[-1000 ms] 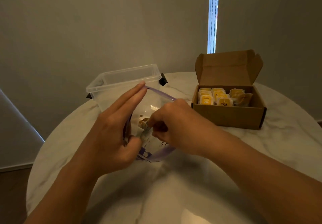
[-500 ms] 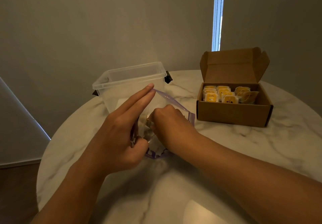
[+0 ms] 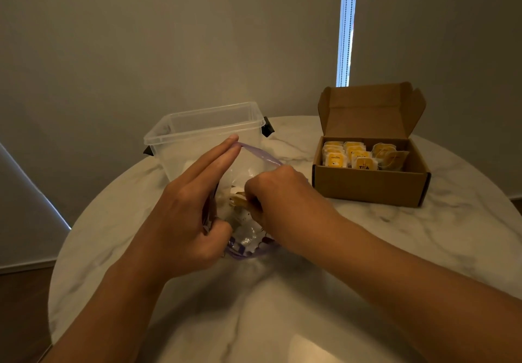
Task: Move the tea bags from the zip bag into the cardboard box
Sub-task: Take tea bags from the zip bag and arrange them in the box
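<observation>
1. Head view: a crinkly, purple-rimmed zip bag (image 3: 248, 240) lies on the round marble table (image 3: 282, 306). The left hand (image 3: 183, 216) stretches its mouth, fingers straight, thumb hooked on the rim.
2. Inside the bag, the right hand (image 3: 279, 196) pinches a yellow tea bag (image 3: 238, 199) with curled fingers.
3. The open cardboard box (image 3: 367, 187) holds rows of tea bags (image 3: 350, 156); a clear plastic tub (image 3: 203, 125) stands behind the bag.

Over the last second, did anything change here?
Very little. The right hand pushed slightly deeper into the zip bag, then eased back; its fingers pinch a tea bag at the mouth, not yet lifted out. The left hand keeps the bag's mouth stretched open. The box and tub stayed put.
</observation>
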The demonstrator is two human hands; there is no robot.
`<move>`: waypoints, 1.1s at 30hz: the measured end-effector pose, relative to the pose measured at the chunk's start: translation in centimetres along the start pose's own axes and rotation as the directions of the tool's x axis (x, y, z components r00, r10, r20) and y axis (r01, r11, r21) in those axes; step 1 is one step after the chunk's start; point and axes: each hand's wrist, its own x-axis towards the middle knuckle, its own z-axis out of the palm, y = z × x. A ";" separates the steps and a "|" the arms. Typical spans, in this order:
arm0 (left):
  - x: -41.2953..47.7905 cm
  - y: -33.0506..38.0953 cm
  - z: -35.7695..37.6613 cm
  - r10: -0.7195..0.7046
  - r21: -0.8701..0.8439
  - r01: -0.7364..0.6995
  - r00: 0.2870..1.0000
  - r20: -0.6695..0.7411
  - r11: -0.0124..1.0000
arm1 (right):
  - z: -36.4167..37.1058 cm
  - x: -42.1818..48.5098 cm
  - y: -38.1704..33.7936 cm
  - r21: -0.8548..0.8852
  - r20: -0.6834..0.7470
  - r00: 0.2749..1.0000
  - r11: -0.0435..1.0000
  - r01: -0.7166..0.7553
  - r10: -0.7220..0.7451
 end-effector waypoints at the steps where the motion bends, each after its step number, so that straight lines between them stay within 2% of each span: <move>1: 0.0 0.0 0.0 -0.001 -0.011 0.001 1.000 -0.004 1.000 | -0.4 -0.5 0.2 -0.001 -0.045 0.999 1.000 0.024 -0.024; 4: 0.0 0.0 -0.1 -0.005 -0.027 0.005 1.000 -0.002 1.000 | -1.8 -1.8 1.1 0.071 -0.136 0.988 0.994 0.080 -0.070; 9: 0.0 -0.3 0.0 -0.025 -0.022 0.025 1.000 -0.005 0.999 | -3.7 -2.4 3.0 0.253 -0.121 0.986 0.957 0.143 -0.115; 12: 0.0 -0.3 0.0 -0.030 -0.027 0.030 1.000 -0.006 0.999 | -4.7 -2.7 4.6 0.421 -0.137 0.981 0.889 0.181 -0.135; 17: 0.0 -0.2 0.1 -0.026 -0.051 0.025 1.000 -0.012 0.998 | -7.2 -3.5 8.2 0.739 -0.251 0.961 0.618 0.269 -0.118; 20: 0.0 -0.3 0.1 -0.009 -0.047 0.008 1.000 -0.013 0.999 | -8.5 -3.7 11.3 0.850 -0.341 0.940 0.434 0.299 0.020; 22: 0.0 -0.3 0.2 0.000 -0.042 -0.001 1.000 -0.018 0.999 | -9.2 -3.6 13.3 0.884 -0.362 0.925 0.358 0.301 0.118; 24: 0.0 -0.2 0.2 0.004 -0.045 -0.005 1.000 -0.023 0.999 | -9.3 -3.3 15.2 0.882 -0.371 0.908 0.380 0.279 0.195; 29: 0.0 -0.3 0.3 -0.007 -0.044 0.005 0.999 -0.032 0.999 | -7.6 -2.6 18.5 0.828 -0.349 0.839 0.557 0.067 0.418; 33: 0.1 -0.3 0.4 0.011 -0.046 -0.012 0.999 -0.031 0.999 | -6.8 -2.3 20.4 0.628 -0.357 0.794 0.756 -0.185 0.491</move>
